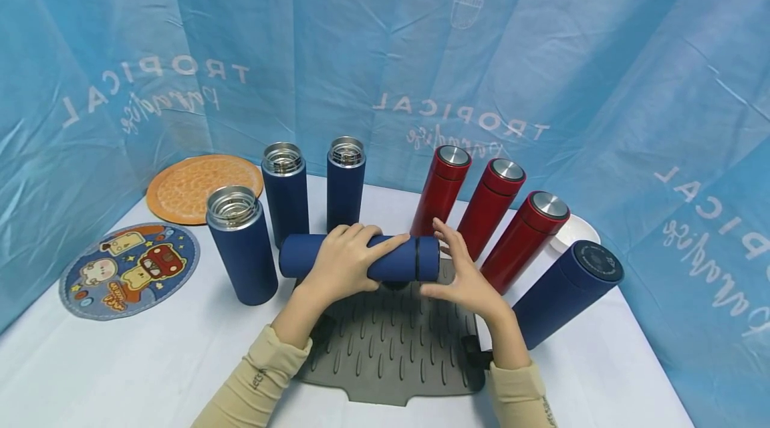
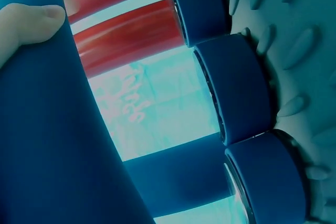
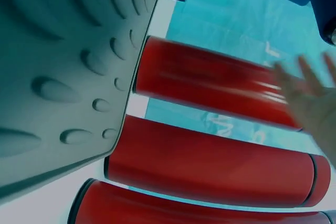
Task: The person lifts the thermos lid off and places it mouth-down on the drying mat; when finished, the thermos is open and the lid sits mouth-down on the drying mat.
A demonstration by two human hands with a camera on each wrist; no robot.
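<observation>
My left hand [image 1: 349, 257] grips a blue thermos bottle [image 1: 301, 255] held sideways above a grey mat [image 1: 391, 348], its capped end [image 1: 428, 258] to the right. In the left wrist view the thumb lies on the bottle [image 2: 58, 108]. Beside that capped end, my right hand [image 1: 460, 281] has its fingers spread, with nothing held; it looks blurred in the right wrist view. Three blue lids, one of them the middle lid [image 2: 239, 90], stand in a row on the mat in the left wrist view; the bottle mostly hides them in the head view.
Three lidless blue bottles, including the nearest bottle [image 1: 243, 254], stand on the left. Three capped red bottles [image 1: 520, 241] and a capped blue bottle [image 1: 565, 294] stand right, near a white dish [image 1: 577, 233]. An orange round mat [image 1: 201, 187] and a cartoon mat [image 1: 129, 271] lie left.
</observation>
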